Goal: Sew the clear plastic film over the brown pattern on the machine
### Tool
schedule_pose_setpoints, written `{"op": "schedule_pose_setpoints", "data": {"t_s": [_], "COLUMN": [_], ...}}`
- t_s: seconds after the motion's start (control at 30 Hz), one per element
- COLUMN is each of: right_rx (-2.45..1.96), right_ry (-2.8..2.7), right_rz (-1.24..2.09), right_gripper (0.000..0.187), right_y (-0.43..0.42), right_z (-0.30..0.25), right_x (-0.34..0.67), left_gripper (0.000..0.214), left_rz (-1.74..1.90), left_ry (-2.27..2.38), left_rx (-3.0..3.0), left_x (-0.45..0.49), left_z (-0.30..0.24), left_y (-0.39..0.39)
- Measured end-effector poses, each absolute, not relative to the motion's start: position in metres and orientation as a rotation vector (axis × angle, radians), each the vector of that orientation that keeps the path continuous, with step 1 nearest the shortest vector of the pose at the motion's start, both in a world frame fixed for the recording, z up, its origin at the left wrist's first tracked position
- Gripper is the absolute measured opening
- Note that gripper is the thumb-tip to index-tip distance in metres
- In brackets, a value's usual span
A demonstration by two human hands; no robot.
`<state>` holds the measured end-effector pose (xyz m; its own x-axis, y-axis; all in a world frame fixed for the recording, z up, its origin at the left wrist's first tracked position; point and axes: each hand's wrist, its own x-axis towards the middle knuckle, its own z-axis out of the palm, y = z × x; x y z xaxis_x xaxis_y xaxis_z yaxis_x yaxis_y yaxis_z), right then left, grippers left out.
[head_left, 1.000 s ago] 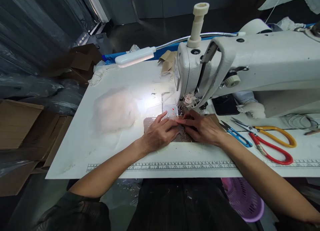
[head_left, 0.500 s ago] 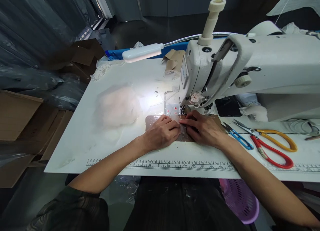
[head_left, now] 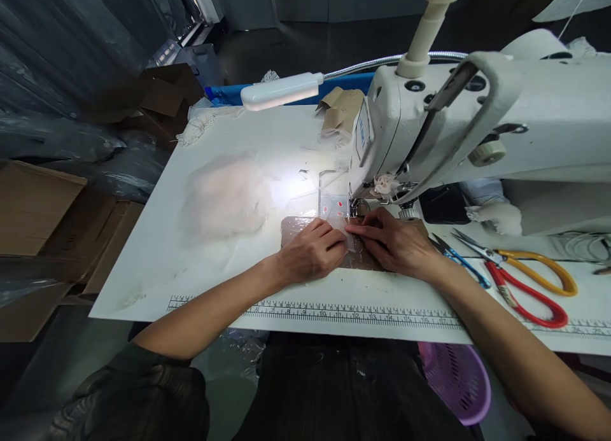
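Note:
My left hand (head_left: 312, 253) is closed, fingers curled and pinching a sheer whitish piece (head_left: 340, 224) over a flat brown piece (head_left: 292, 227). That brown piece looks shiny, as if under clear film, and lies on the table before the presser foot (head_left: 354, 207) of a white sewing machine (head_left: 384, 110). From the other side my right hand (head_left: 398, 244) presses down, thumb and forefinger together at the sheer piece's edge. Its fingertips nearly meet those of the left. Both hands cover much of the brown piece.
Right of my hands lie blue thread snips (head_left: 470, 267) and scissors (head_left: 548, 310) with red and yellow handles. A hazy pale bundle (head_left: 229, 196) sits at left, under a lamp (head_left: 281, 92). A printed ruler (head_left: 324, 312) runs along the front edge; a purple basket (head_left: 461, 380) stands below.
The view has shifted slightly, so the machine appears further right and larger. Both hands keep about the same hold at the presser foot.

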<state>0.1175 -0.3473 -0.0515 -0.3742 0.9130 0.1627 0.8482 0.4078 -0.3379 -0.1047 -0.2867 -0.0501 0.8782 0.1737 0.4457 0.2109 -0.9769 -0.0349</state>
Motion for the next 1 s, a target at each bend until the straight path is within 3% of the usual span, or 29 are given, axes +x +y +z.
{"op": "schedule_pose_setpoints", "data": {"t_s": [0.2,0.5,1.0], "right_rx": [-1.610,-1.401,-1.392], "right_ry": [-2.334,-2.148,-2.188], "right_rz": [0.124,0.384,0.452], "right_gripper": [0.037,0.040,0.038], "right_y": [-0.352,-0.359,-0.368], "right_z": [-0.056,-0.059,-0.048], "right_x": [0.106,0.116,0.112], "left_gripper": [0.016,0.015,0.013], "left_rz": [-0.778,-0.778,-0.770], "left_ry": [-0.284,-0.302,-0.360], "left_rx": [-2.965,-3.001,-2.981], "left_x": [-0.104,-0.104,-0.103], "left_z": [-0.049,-0.053,-0.053], "left_y": [-0.286,-0.287,-0.287]}}
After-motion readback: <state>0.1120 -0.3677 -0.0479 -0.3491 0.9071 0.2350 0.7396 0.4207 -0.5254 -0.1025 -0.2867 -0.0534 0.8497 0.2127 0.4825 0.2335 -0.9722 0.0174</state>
